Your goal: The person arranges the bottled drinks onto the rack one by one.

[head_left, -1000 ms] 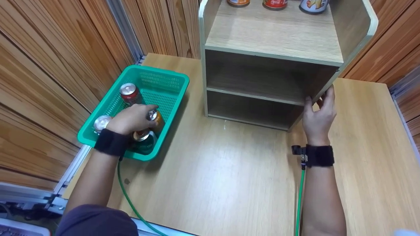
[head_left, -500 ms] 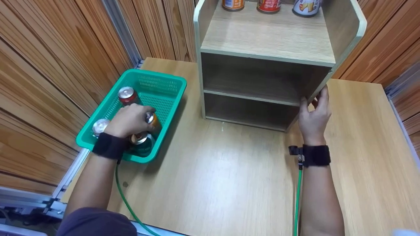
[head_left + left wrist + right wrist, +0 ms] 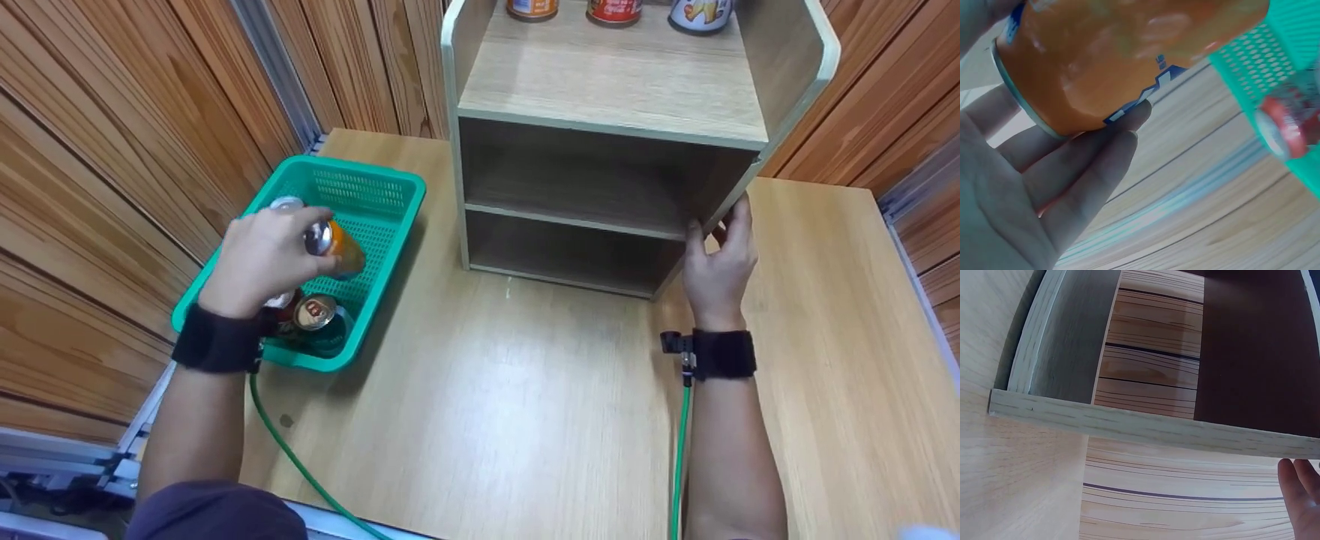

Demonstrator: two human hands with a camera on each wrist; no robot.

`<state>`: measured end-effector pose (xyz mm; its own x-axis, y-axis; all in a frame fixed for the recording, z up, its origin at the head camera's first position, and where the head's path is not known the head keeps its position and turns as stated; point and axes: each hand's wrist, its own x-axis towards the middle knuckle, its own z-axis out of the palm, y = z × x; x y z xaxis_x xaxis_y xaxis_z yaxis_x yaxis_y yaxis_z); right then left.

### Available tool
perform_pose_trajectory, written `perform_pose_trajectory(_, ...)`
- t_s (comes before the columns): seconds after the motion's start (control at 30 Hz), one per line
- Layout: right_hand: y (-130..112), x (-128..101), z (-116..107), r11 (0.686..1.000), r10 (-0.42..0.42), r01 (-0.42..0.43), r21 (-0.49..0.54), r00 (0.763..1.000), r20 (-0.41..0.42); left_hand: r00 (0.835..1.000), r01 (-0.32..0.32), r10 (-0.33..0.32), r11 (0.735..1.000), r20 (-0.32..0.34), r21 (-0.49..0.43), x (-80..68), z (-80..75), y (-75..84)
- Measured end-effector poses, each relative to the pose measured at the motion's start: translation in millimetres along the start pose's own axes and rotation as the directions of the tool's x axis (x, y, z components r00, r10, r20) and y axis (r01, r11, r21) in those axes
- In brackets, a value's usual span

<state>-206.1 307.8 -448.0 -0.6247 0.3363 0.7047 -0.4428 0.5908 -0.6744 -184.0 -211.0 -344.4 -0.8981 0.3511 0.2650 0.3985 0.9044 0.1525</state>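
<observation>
My left hand (image 3: 262, 255) grips an orange drink can (image 3: 336, 247) and holds it lifted above the green plastic basket (image 3: 375, 196). In the left wrist view the orange can (image 3: 1112, 56) fills the top, with my fingers (image 3: 1072, 174) curled under it. A green can (image 3: 319, 321) stands in the basket's near end, and a silver can top (image 3: 285, 202) peeks out behind my hand. My right hand (image 3: 718, 259) holds the front right edge of the wooden shelf unit (image 3: 615, 82), thumb on the front and fingers round the side panel. The shelf's edge (image 3: 1145, 424) crosses the right wrist view.
Three cans (image 3: 613, 10) stand at the back of the shelf unit's top level. The two lower compartments (image 3: 577, 187) hold nothing I can see. Wooden wall panels close in the left and back. Green cables (image 3: 679, 457) run from both wristbands across the table (image 3: 487, 420).
My left hand has lifted the orange can up out of the basket, uncovering the green can below. The right hand has stayed on the shelf's edge.
</observation>
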Motion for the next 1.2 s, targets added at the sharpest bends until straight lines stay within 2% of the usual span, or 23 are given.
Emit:
perform_pose_trajectory(0.13,0.5,-0.3,-0.3,1.000,-0.011,0.011,-0.003,1.000,0.000,0.994,-0.047,0.044,0.998,-0.100,-0.030,3.2,-16.3,12.3)
perform_pose_trajectory(0.23,-1.8,0.2,-0.4,1.000,-0.023,0.023,0.000,1.000,-0.003,0.978,-0.092,0.081,0.994,-0.191,-0.051,6.4,-28.0,24.4)
perform_pose_trajectory(0.43,-17.6,1.7,-6.8,1.000,0.010,-0.009,0.022,1.000,-0.018,0.928,-0.179,0.128,0.977,-0.351,-0.117,18.8,-50.1,55.2)
perform_pose_trajectory(0.57,-22.9,1.3,-11.9,1.000,-0.020,0.020,0.013,1.000,-0.021,0.890,-0.271,0.169,0.943,-0.424,-0.192,32.3,-59.0,74.6)
perform_pose_trajectory(0.67,-20.7,0.1,-14.5,0.999,-0.048,0.048,0.000,0.999,-0.022,0.837,-0.386,0.238,0.895,-0.492,-0.223,46.1,-63.3,88.3)
perform_pose_trajectory(0.8,-21.0,-1.1,-16.1,0.998,-0.060,0.059,-0.025,0.998,-0.030,0.736,-0.550,0.311,0.793,-0.602,-0.262,67.9,-67.4,107.3)
perform_pose_trajectory(0.87,-26.4,-1.8,-16.2,0.998,-0.053,0.052,-0.036,0.998,-0.038,0.679,-0.617,0.324,0.739,-0.659,-0.272,78.8,-68.4,117.1)
perform_pose_trajectory(0.93,-32.6,-2.4,-15.8,0.997,-0.057,0.055,-0.045,0.997,-0.045,0.636,-0.659,0.318,0.698,-0.703,-0.280,88.9,-68.7,126.8)
perform_pose_trajectory(1.0,-38.6,-3.2,-14.9,0.997,-0.057,0.055,-0.049,0.997,-0.047,0.603,-0.691,0.315,0.666,-0.733,-0.282,98.5,-68.0,135.1)
perform_pose_trajectory(1.07,-40.1,-4.3,-13.8,0.996,-0.077,0.075,-0.058,0.996,-0.041,0.592,-0.708,0.311,0.640,-0.743,-0.297,108.0,-66.9,142.1)
perform_pose_trajectory(1.13,-37.4,-5.7,-11.4,0.997,-0.064,0.062,-0.049,0.997,-0.037,0.591,-0.724,0.322,0.616,-0.740,-0.310,118.4,-64.7,147.4)
perform_pose_trajectory(1.17,-34.7,-6.1,-10.3,0.997,-0.063,0.062,-0.045,0.997,-0.034,0.598,-0.728,0.328,0.605,-0.731,-0.323,123.6,-63.7,149.7)
perform_pose_trajectory(1.2,-30.8,-6.6,-9.1,0.997,-0.067,0.066,-0.050,0.997,-0.031,0.615,-0.722,0.329,0.600,-0.717,-0.344,128.6,-62.9,151.7)
